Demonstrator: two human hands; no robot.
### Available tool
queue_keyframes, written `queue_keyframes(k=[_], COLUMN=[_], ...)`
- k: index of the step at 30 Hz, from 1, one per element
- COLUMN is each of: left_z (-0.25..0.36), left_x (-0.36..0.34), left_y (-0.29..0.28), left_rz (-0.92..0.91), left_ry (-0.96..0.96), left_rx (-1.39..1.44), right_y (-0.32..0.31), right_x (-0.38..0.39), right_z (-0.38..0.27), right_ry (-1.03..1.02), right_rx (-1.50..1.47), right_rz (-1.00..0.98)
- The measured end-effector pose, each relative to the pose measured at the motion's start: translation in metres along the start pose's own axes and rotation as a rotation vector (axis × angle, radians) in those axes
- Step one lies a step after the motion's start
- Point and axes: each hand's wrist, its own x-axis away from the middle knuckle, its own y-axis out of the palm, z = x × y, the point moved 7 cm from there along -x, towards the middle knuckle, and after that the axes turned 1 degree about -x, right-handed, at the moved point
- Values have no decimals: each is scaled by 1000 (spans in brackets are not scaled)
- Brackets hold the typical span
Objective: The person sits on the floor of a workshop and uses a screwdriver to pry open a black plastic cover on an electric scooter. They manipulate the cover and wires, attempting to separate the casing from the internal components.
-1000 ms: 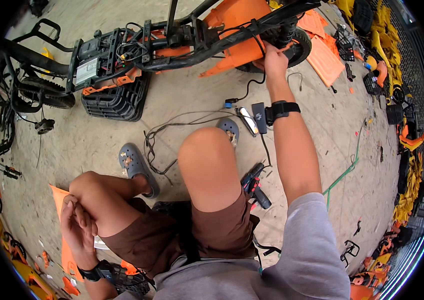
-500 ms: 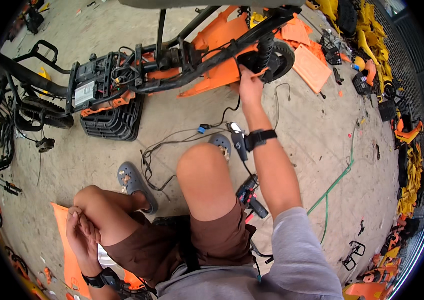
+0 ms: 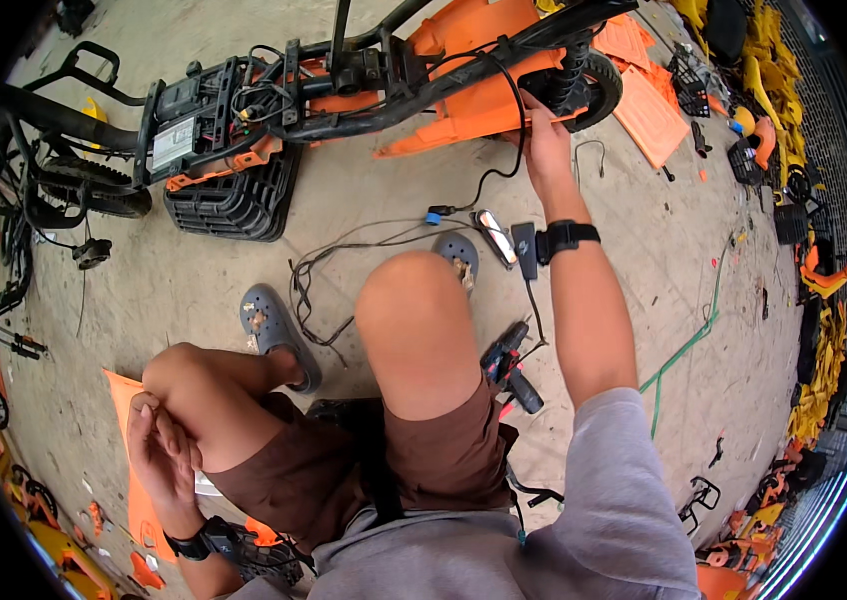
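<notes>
My right hand (image 3: 547, 145) reaches forward and is closed on the lower edge of an orange plastic panel (image 3: 464, 115), next to the rear wheel (image 3: 601, 92) of a stripped-down black scooter frame (image 3: 414, 105). Some fingertips are hidden behind the panel. A black cable (image 3: 494, 175) hangs from the frame close beside this hand and ends near a blue-ringed connector (image 3: 434, 216). My left hand (image 3: 162, 445) rests by my left knee, palm turned up. Its fingers are loosely curled and slightly apart, with nothing visible in them.
A cordless drill (image 3: 511, 365) lies by my right knee. Near my right shoe is a shiny oblong object (image 3: 496, 238). Loose cables (image 3: 309, 290) trail over the floor. A black basket (image 3: 229, 200) sits under the frame. Orange panels (image 3: 649, 115) and yellow parts (image 3: 764, 70) pile up at right.
The view has shifted, so the scooter sits higher in the picture. My right hand stays at the orange panel, and the cable beside it shows more fully. My left hand has hardly moved.
</notes>
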Motion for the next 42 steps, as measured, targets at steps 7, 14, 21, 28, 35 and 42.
queue_keyframes(k=[7,14,21,28,35,42], left_z=[-1,-4,-3,-4,-8,-10], left_x=[1,-1,-2,0,-9,-5], left_y=[12,12,24,21,38,39], left_rz=[9,26,30,47,-44,-88], left_ry=[48,65,76,78,79,72], left_rx=[-21,30,-12,-16,25,36], right_y=[31,8,21,12,-3,-13], right_x=[28,51,59,51,47,65], right_z=[16,52,53,30,49,-19], right_ry=[110,-2,21,2,-50,-120], right_rx=[-61,-259,-151,129,-94,85], right_rz=[98,-16,198,196,112,364])
